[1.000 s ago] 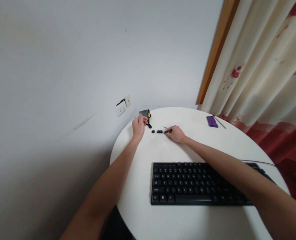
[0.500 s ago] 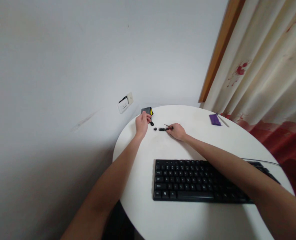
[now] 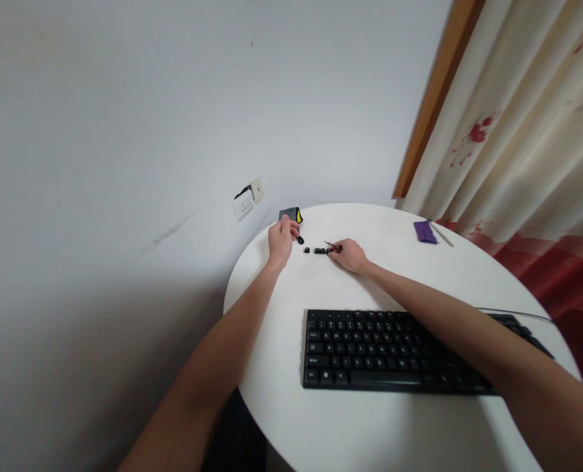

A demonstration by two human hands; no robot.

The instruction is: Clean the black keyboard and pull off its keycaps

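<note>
Apparently, the step is handling small black pieces at frame centre; right hand pinches a thin tool there, grip of left hand indeterminable. Next move calls for fine fingertip control.

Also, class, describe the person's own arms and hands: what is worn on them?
The left hand and right hand are ungloved. The left arm and right arm show no sleeves, watch or bracelet. Rings would be too small to tell.
</note>
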